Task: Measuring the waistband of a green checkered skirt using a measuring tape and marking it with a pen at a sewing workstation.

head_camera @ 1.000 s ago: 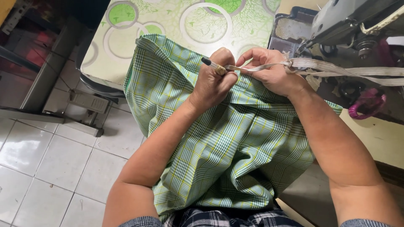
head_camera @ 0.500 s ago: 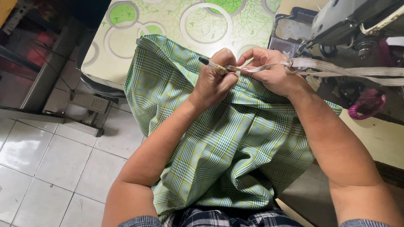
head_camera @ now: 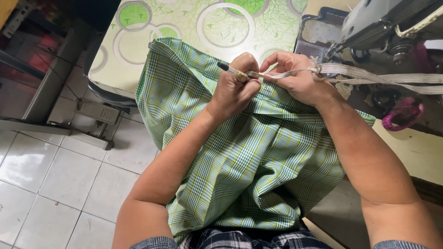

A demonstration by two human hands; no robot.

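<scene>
Hands [head_camera: 267, 83] grip elastic band [head_camera: 369, 74] at plaid fabric's [head_camera: 258, 157] edge (tool-tipped).

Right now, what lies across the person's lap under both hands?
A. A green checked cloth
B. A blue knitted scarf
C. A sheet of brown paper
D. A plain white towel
A: the green checked cloth spreads over the lap, and the left hand and the right hand both rest on its upper edge.

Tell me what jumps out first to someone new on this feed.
The green plaid cloth spread over the lap fills the middle. At its top edge the left hand grips a dark-tipped pen-like tool tied to a pale elastic band, which the right hand pinches. A sewing machine sits top right.
</scene>
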